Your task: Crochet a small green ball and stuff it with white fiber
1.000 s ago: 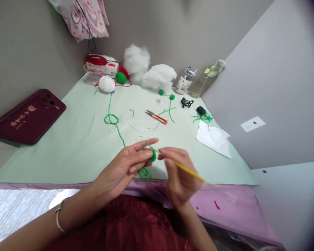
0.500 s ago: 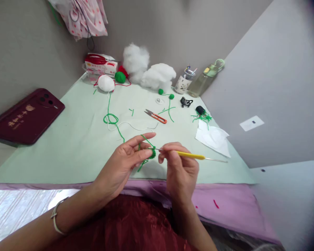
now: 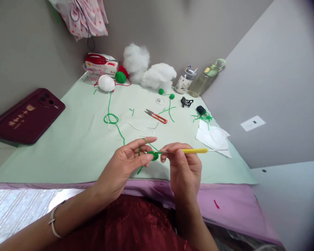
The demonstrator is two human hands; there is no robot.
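Observation:
Between the thumb and fingers of my left hand (image 3: 128, 162) is a small green crochet piece (image 3: 154, 156). Green yarn runs over the raised left index finger, and a loose tail hangs below the piece. My right hand (image 3: 184, 167) grips a crochet hook (image 3: 195, 151) by its yellow handle, like a pencil. The hook's thin metal shaft points left, with green yarn on it, close to the piece. From the left hand, the green working yarn (image 3: 120, 134) leads back across the table to loose coils.
Thread snips (image 3: 156, 116) lie mid-table. Behind are a white yarn ball (image 3: 106, 83), a green yarn ball (image 3: 120, 77), white stuffing (image 3: 159, 76), a pen cup (image 3: 183, 83) and a bottle (image 3: 205, 80). A claw clip (image 3: 186, 101) and paper (image 3: 213, 136) are right; a maroon phone (image 3: 26, 115) stands left.
My right hand and the hook have shifted slightly right, away from the crochet piece, drawing green yarn out with the hook. The handle now lies more level. My left hand keeps its hold.

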